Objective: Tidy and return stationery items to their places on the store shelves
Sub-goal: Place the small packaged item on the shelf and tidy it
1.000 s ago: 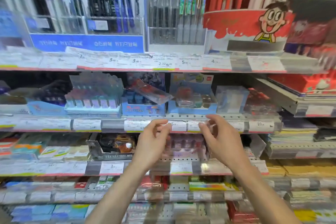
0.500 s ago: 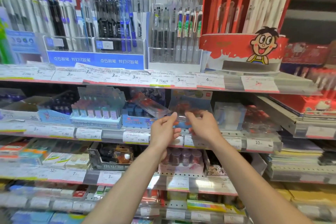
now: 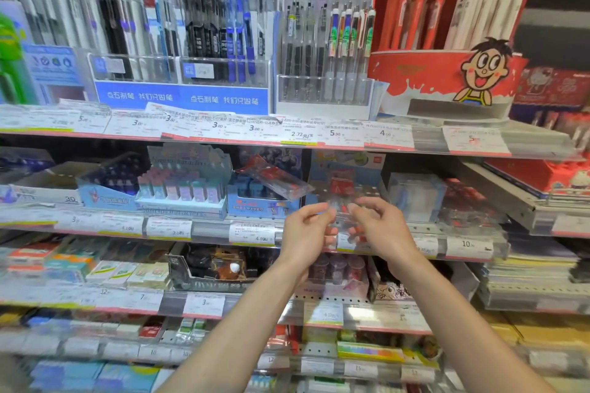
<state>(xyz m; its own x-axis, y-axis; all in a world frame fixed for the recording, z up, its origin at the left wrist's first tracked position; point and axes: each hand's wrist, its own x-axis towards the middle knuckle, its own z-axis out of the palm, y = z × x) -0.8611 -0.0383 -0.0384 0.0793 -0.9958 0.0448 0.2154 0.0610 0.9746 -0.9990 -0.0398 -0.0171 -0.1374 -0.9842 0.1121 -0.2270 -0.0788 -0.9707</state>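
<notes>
A small clear plastic packet (image 3: 341, 217) with red pieces inside is held between both hands in front of the second shelf. My left hand (image 3: 305, 234) pinches its left edge and my right hand (image 3: 381, 230) pinches its right edge. Straight behind the packet stands a light blue display box (image 3: 346, 169) with similar red packets in it. A second clear packet with red contents (image 3: 274, 180) lies tilted across the dark blue box to the left.
Pen racks (image 3: 223, 25) and a red cartoon pen stand (image 3: 447, 73) fill the top shelf. Price-tag rails (image 3: 249, 233) front each shelf. A pastel eraser display (image 3: 185, 188) sits left, a clear box (image 3: 415, 198) right, notebooks (image 3: 536, 274) at lower right.
Both hands have risen with the clear packet from the third shelf's level up to the second shelf and drawn closer together. The view has tilted upward.
</notes>
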